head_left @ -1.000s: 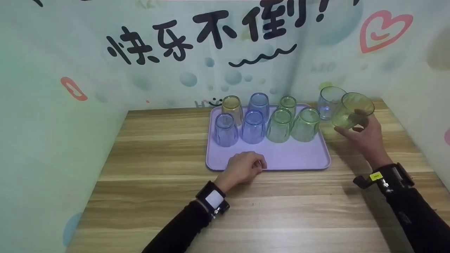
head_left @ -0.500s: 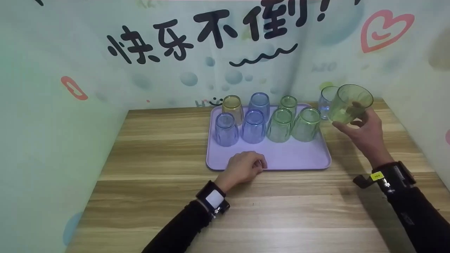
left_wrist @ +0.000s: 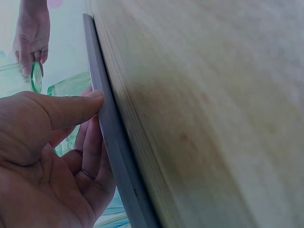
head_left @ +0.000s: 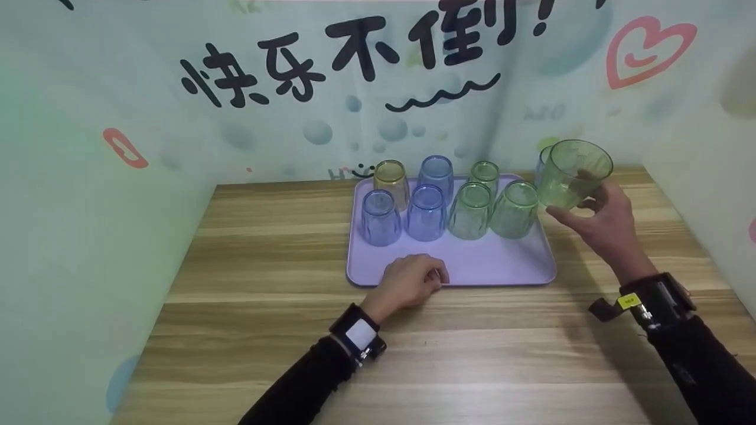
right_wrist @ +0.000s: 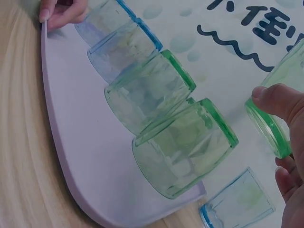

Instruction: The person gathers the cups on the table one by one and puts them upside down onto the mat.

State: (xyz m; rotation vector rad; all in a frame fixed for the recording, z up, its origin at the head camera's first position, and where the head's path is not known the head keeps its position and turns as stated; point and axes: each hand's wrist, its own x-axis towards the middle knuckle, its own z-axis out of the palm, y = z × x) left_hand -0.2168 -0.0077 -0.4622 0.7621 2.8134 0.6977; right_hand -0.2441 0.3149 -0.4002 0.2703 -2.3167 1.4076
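My right hand (head_left: 611, 230) holds a green glass (head_left: 572, 180) near its base, mouth up, raised off the table by the tray's right end. Behind it, mostly hidden in the head view, an upright clear-blue glass (right_wrist: 242, 199) stands outside the tray. At the front rim of the lilac tray (head_left: 490, 268), my left hand (head_left: 410, 278) pinches the edge between thumb and fingers, as the left wrist view confirms. On the tray, upside-down glasses form two rows: blue ones (head_left: 381, 218), green ones (head_left: 514, 209) and an amber one (head_left: 390, 180).
The wooden table (head_left: 254, 248) runs back to a printed backdrop (head_left: 266, 136) with large black characters. Side walls of the same cloth rise at left and right. The nearest glass to the raised one is the front-row green glass at the tray's right end.
My right hand has lifted the green glass slightly, turned it more upright and shifted it left, now covering most of the blue glass behind. My left hand and the tray stay put.
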